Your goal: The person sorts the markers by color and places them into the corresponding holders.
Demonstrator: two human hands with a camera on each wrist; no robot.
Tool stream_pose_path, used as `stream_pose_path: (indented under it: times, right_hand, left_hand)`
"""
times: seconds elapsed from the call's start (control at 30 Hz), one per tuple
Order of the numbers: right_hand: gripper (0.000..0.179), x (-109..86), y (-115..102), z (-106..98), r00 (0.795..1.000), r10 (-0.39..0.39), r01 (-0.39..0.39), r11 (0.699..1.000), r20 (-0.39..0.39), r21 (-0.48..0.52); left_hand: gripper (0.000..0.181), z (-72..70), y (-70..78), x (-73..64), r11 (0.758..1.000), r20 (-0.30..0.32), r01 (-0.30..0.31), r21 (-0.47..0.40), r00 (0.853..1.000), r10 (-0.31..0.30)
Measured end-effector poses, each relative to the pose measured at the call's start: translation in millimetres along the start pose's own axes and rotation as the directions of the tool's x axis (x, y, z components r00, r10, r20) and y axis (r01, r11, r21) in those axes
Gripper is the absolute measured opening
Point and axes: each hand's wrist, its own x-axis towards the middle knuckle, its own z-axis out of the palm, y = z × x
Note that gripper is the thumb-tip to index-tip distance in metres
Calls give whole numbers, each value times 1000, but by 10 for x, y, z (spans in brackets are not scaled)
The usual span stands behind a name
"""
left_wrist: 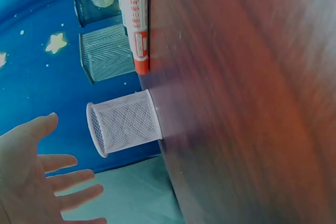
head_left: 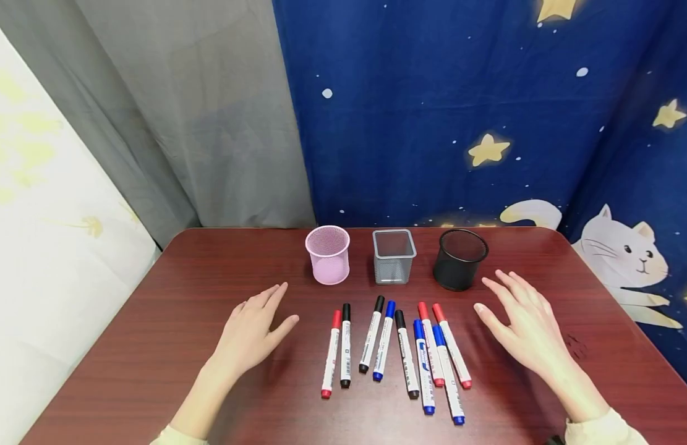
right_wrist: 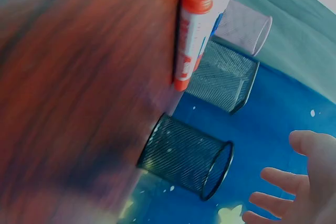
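Note:
My left hand point(head_left: 250, 332) is held out with its fingers extended, left of a row of whiteboard markers, and touches none of them. On the other side, my right hand point(head_left: 524, 324) spreads its fingers near the black round mesh pen holder point(head_left: 456, 269), apart from it. Between the hands lie several white-bodied markers with red, black or blue caps, among them a red marker point(head_left: 331, 355) at the left end and a blue marker point(head_left: 449, 383) toward the right. A pink round mesh holder point(head_left: 329, 266) and a grey square mesh holder point(head_left: 392, 267) stand upright behind them.
The dark reddish wooden table point(head_left: 170, 315) reaches back to a grey curtain point(head_left: 209, 111) and a blue star-patterned curtain point(head_left: 421, 111). A pale patterned cloth point(head_left: 48, 247) hangs along the left side.

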Motion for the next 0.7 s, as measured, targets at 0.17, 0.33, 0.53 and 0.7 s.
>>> stream_pose_path:
  times: [0.17, 0.33, 0.53, 0.7]
  right_hand:
    - [45, 88, -109, 50, 1000, -19, 19, 1000, 6, 9]
    - [41, 174, -225, 111, 998, -66, 66, 998, -6, 25]
    - [40, 264, -390, 200, 994, -111, 111, 993, 3, 36]
    - [40, 318, -537, 280, 989, -149, 148, 988, 11, 53]
  left_hand:
    - [55, -1, -60, 146, 1000, 11, -15, 4, 1000, 15]
    - [52, -23, -109, 328, 1000, 17, -22, 1, 1000, 22]
    - [52, -44, -177, 588, 1000, 47, -9, -28, 999, 10]
    - [52, -39, -204, 768, 996, 74, 12, -92, 997, -5]
